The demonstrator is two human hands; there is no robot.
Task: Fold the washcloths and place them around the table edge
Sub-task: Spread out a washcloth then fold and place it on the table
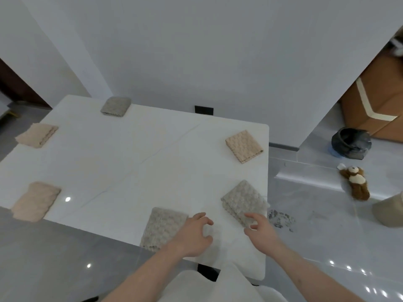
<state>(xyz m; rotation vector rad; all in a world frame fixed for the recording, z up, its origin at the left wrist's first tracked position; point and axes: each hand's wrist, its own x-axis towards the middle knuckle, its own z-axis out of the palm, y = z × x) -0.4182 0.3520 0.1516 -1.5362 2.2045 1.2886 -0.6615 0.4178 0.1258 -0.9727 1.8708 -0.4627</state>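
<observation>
Along the left rim of the white desk [139, 153] two beige folded washcloths lie: the near-left one [36, 201] juts past the front-left edge, and the far-left one [37, 135] overhangs its side too. Either could slide to the floor if the desk gets bumped or a sleeve drags across them. Further on, a grey washcloth [116, 106] sits folded at the far edge, flat and secure. At the near edge a grey washcloth [162, 227] lies folded, its front hem right at the rim; the left hand [193, 235] hovers just beside it, fingers loosely curled and holding nothing. A careless brush from that wrist would push the cloth off. The right hand [260, 228] has its fingers spread and relaxed, fingertips at the corner of the grey washcloth by the right edge [243, 202]; whether they press it I cannot tell. This cloth sits skewed with a corner at the rim, so a nudge outward would tip it over. Beyond it the beige washcloth [244, 146] lies folded near the right edge.

On the floor to the right stands a dark bin [351, 142]; its contents cannot be made out. A plush toy [355, 182] lies near it.
</observation>
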